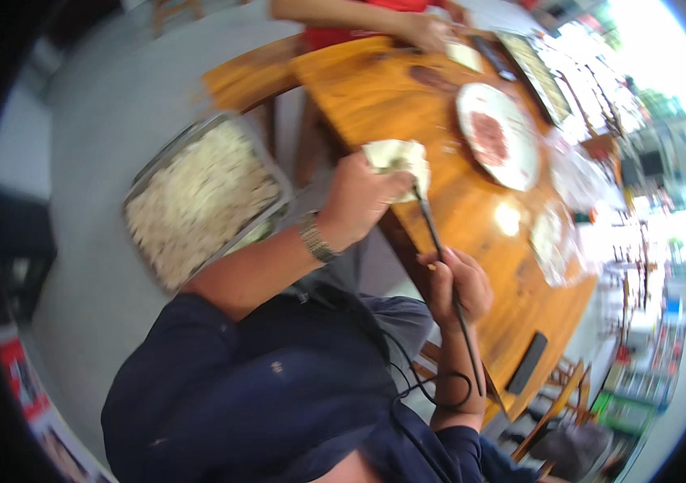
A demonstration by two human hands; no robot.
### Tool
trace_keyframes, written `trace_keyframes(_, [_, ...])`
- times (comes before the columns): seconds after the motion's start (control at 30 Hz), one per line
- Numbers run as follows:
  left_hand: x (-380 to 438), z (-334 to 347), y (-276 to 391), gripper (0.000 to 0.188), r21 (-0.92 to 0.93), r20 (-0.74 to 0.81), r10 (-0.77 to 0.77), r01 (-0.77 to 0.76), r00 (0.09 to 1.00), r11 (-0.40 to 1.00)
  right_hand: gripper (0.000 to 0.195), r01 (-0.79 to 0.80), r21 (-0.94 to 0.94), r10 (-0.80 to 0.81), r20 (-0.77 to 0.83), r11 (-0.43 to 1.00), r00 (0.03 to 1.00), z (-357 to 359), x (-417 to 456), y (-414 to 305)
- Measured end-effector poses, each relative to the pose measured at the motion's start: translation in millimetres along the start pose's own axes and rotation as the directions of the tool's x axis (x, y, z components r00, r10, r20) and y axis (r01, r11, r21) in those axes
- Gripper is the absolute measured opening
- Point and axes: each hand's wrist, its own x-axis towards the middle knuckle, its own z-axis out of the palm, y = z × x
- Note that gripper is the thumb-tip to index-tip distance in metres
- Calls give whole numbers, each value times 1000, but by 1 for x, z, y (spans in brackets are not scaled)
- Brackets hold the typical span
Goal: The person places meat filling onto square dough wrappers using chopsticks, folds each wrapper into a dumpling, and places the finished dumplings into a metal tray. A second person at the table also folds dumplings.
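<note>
My left hand (359, 196), with a metal-banded watch on the wrist, holds a thin, pale dough wrapper (388, 154) near the table edge. The wrapper is partly folded around the fingers, and its inside is mostly hidden. My right hand (460, 287) grips a dark, slender stick (433, 229), likely a chopstick or a pair. Its tip meets the wrapper by my left thumb, and its other end points back along my right forearm. On the wooden table (373, 90), beyond my hands, lies an oval white plate (524, 163) with pink minced meat (489, 139) on it.
Left of me a metal tray (285, 181) holds heaped pale chopped food (198, 193). Clear plastic bags (578, 175) and a dark flat object (527, 362) lie on the table. Across, a co-worker's hand (430, 31) is beside another wrapper (465, 55) and a long tray (533, 75).
</note>
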Motion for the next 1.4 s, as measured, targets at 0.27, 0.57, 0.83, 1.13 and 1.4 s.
trace_keyframes(0.27, [-47, -141, 6, 20, -97, -445, -45, 2, 894, 995, 16, -235, 428, 219, 86, 873, 972, 9, -12, 20])
trace_keyframes(0.57, [-82, -287, 41, 32, -112, -901, -39, -145, 432, 983, 23, -415, 652, 621, -110, 635, 776, -25, -10, 75])
trace_keyframes(0.83, [-41, -148, 21, 33, -377, -516, -212, 2, 830, 926, 22, -432, 825, 822, -68, 365, 565, -62, -23, 104])
trace_keyframes(1.13, [47, 12, -26, 33, -487, 79, -537, 502, 840, 715, 15, -311, 875, 856, -193, 371, 479, -95, 1, 164])
trace_keyframes(1.4, [70, 48, -68, 33, -461, 51, -643, 589, 764, 663, 17, -356, 850, 844, -173, 388, 507, -79, 18, 152])
